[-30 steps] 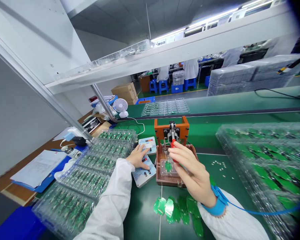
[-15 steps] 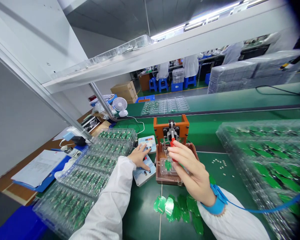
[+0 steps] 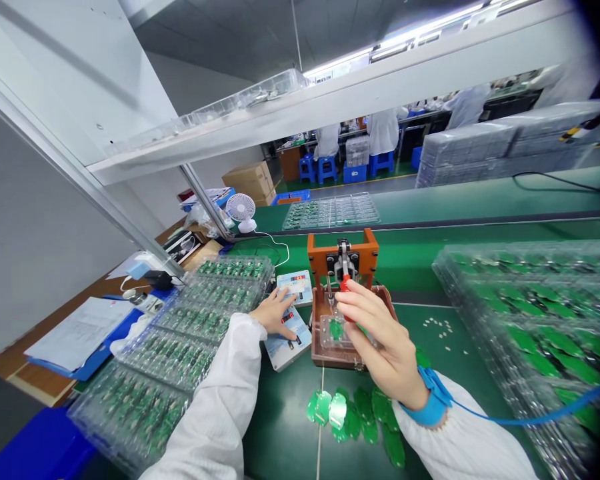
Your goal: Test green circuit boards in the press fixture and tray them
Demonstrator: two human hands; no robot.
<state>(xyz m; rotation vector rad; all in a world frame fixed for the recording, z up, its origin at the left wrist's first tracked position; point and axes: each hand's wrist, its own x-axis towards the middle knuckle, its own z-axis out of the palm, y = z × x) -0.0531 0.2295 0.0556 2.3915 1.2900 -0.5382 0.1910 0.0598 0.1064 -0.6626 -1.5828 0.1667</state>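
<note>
My right hand [image 3: 383, 337] has its fingers curled against the red handle [image 3: 345, 285] of a toggle clamp on an orange test fixture [image 3: 319, 248]. Below the clamp, a green circuit board [image 3: 336, 328] sits in the fixture's clear holder, partly hidden by that hand. With fingers spread, my left hand [image 3: 271, 313] rests over two light-blue meter boxes with red digits, the rear box [image 3: 300, 293] and the front box [image 3: 291, 350]. In front of the fixture lies a loose pile of green boards [image 3: 350, 423]. A blue strap [image 3: 433, 400] circles my right wrist.
Clear trays of boards [image 3: 180, 333] stand at left, and stacked trays with green boards [image 3: 540, 320] at right. Small pale pieces [image 3: 437, 325] lie right of the fixture. A white fan [image 3: 241, 208] stands behind, under a shelf [image 3: 300, 117]. Co-workers sit far back.
My left hand has shifted slightly left over the meter boxes. My right hand stays on the clamp handle with almost no movement.
</note>
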